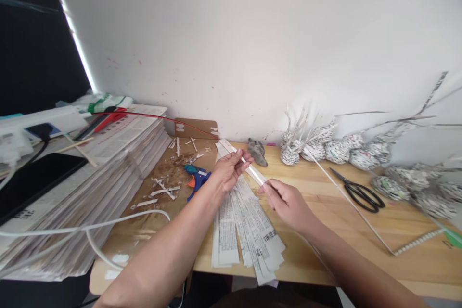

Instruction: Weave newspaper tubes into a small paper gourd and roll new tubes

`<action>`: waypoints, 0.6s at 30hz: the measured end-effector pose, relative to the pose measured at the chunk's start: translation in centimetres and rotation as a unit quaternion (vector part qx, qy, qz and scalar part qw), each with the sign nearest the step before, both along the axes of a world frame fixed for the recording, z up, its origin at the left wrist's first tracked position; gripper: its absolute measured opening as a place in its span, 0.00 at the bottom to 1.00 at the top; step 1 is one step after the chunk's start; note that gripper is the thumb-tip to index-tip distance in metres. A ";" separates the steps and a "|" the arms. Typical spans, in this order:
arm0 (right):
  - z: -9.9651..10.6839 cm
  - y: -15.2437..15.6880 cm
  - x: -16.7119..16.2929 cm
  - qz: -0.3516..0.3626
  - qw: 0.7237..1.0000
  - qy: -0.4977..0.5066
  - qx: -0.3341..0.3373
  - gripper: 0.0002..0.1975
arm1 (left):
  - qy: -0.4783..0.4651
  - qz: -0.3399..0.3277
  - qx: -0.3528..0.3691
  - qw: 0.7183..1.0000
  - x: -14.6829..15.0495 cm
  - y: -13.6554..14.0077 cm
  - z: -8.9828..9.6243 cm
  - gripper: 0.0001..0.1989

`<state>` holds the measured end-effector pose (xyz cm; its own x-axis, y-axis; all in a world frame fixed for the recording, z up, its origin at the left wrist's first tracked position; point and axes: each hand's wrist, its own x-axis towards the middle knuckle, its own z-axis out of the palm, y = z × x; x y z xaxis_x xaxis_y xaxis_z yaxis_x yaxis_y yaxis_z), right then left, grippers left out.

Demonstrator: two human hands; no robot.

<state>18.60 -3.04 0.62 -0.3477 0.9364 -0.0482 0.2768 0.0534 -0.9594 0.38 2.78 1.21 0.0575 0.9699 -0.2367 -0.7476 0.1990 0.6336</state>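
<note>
Between my two hands stretches a narrow strip of folded newspaper (255, 173), slanting down to the right. My left hand (231, 169) pinches its upper part, fingers curled. At the lower end, my right hand (283, 199) grips it between thumb and fingers. Beneath them, several loose newspaper strips (249, 231) lie fanned out on the wooden table. A blue glue gun (198, 180) rests left of my left hand, partly hidden by my forearm.
Tall newspaper stacks (144, 154) fill the left, with a phone (43, 180) and cables on top. Paper scraps (166, 187) litter a brown board. At right are black scissors (361, 192), several woven paper balls (337, 150) and a bent paper rod (353, 207). A grey lump (257, 150) sits by the wall.
</note>
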 end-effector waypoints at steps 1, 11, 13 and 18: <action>0.0 0.0 0.0 0.001 1.000 0.002 -0.004 0.20 | -0.004 -0.004 0.001 1.000 0.0 0.0 0.0 0.05; -0.1 0.0 -0.5 -0.005 1.000 -0.005 -0.003 0.21 | -0.008 -0.012 0.002 1.000 0.0 -0.2 0.4 0.05; 0.0 0.1 -0.7 0.006 0.999 0.034 -0.041 0.22 | -0.013 -0.012 0.005 1.000 0.0 -0.2 0.6 0.06; 0.2 0.2 -0.9 0.041 0.982 0.115 -0.145 0.23 | -0.013 0.005 0.005 1.000 0.0 -0.3 0.8 0.08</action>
<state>17.68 -2.85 0.80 -0.4534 0.8639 -0.2194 0.0574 -0.2174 -0.9744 0.40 2.48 1.98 0.0532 0.9726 -0.2261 -0.7661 0.1850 0.6155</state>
